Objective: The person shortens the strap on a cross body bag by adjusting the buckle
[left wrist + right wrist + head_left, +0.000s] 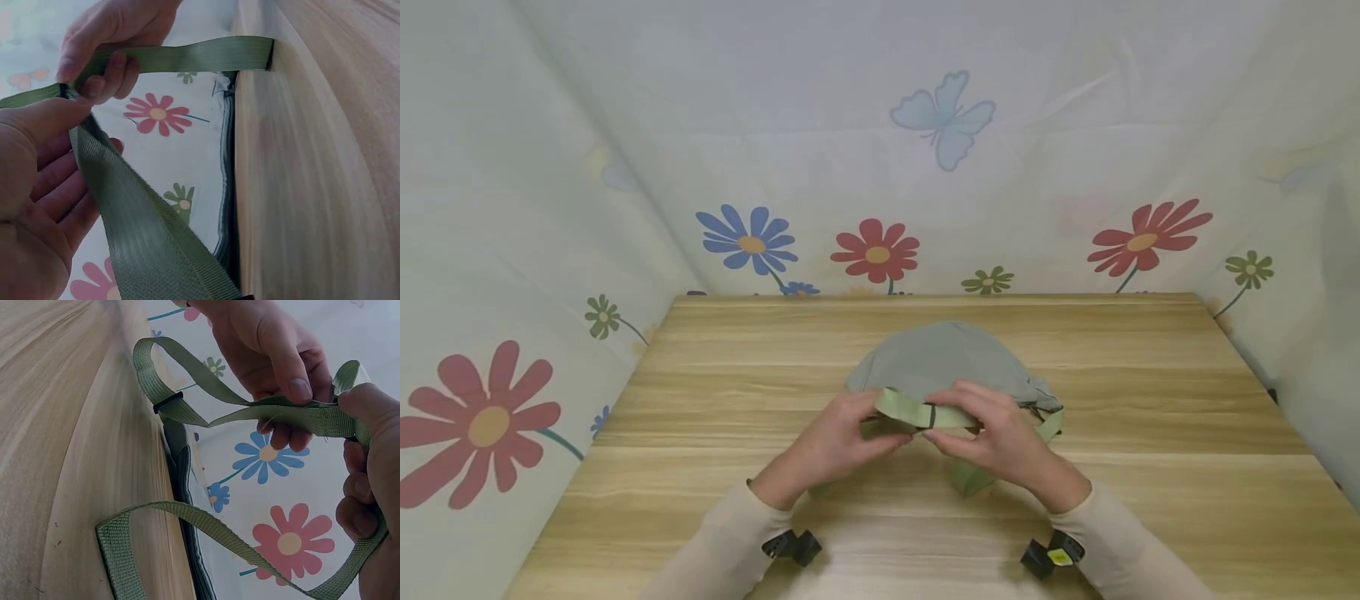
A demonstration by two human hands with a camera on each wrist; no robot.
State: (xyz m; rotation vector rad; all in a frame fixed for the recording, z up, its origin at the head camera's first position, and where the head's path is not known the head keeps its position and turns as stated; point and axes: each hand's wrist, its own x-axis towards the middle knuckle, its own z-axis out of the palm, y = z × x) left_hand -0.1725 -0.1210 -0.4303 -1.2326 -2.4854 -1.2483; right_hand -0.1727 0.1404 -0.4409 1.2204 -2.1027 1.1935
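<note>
A grey bag (pixel 943 358) with a rounded top lies on the table, and its light green webbing strap (pixel 951 417) is raised in front of it. My left hand (pixel 835 437) pinches the strap between thumb and fingers, left of a narrow black slider (pixel 932 416). On the other side, my right hand (pixel 1003 433) grips the strap close to that slider. Another black slider (pixel 167 402) sits on a strap loop in the right wrist view. A wide strap length (pixel 134 212) hangs down past my left fingers. My palms hide part of the webbing.
The wooden table (pixel 722 375) carries the bag near its middle. Behind and beside it hangs a white cloth (pixel 820 125) printed with flowers and a butterfly. Loose strap (pixel 119 550) trails onto the tabletop. A black wrist device (pixel 793 547) sits at my left sleeve, with another (pixel 1051 557) at the right.
</note>
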